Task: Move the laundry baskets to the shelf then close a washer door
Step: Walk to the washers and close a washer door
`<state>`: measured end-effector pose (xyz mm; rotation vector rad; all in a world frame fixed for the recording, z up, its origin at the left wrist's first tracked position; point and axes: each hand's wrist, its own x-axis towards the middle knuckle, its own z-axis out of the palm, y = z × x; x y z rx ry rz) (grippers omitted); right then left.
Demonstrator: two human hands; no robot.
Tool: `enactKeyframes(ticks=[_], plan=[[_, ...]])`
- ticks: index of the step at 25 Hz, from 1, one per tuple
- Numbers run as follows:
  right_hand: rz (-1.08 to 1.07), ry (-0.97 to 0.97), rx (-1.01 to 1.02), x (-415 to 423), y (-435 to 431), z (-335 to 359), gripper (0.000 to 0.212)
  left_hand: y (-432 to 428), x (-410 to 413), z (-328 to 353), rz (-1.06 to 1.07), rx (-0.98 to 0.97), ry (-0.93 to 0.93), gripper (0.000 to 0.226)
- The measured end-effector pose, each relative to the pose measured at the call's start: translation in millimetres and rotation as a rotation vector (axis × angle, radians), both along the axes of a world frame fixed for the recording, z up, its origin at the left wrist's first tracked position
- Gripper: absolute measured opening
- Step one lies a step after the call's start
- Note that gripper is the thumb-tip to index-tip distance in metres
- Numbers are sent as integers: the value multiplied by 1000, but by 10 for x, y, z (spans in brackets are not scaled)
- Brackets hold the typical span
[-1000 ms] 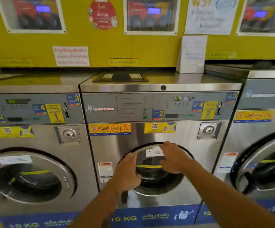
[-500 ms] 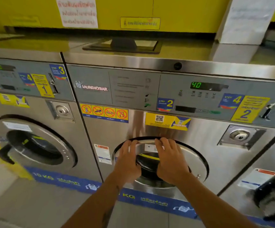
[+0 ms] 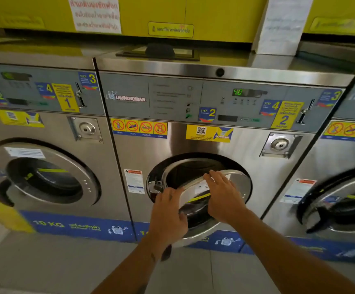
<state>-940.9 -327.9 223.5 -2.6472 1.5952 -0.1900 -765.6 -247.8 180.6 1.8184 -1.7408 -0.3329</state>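
Note:
The middle washer (image 3: 246, 149) is stainless steel and its display reads 40. Its round washer door (image 3: 239, 180) stands ajar, hinged on the right, with the left edge swung out from the dark drum opening (image 3: 185, 172). My left hand (image 3: 168, 213) grips the door's lower left edge. My right hand (image 3: 223, 196) lies flat on the door's face, fingertips near its upper rim. No laundry basket is in view.
A left washer (image 3: 51, 128) has its door shut, with a black handle (image 3: 1, 193) sticking out. The right washer's door (image 3: 338, 209) hangs partly open. A black object (image 3: 159, 50) lies on top of the middle washer. Grey tiled floor (image 3: 66, 262) runs along the front.
The middle door sat flush against the washer front before; now its left edge stands out from the opening. My view has dropped lower and closer, and both hands stayed on the door.

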Motion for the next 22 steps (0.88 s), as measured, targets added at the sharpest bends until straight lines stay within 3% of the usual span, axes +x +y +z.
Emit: enactKeyframes(ticks=[4, 6, 11, 14, 18, 22], plan=[[-71, -182, 27, -387, 474, 80, 75, 325, -77, 99, -223, -20, 82, 27], [-105, -204, 21, -593, 682, 117, 65, 307, -165, 207, -323, -42, 141, 24], [-201, -180, -59, -1071, 1066, 224, 43, 0, -761, 526, -435, -83, 94, 33], [-261, -62, -93, -1411, 1200, 208, 48, -188, -1240, 734, -538, -18, -7, 52], [-305, 27, -101, -1859, 1254, 185, 63, -451, -1918, 826, -634, 46, -306, 78], [-334, 71, -94, -2258, 1153, 109, 71, -610, -2395, 700, -626, 54, -463, 84]])
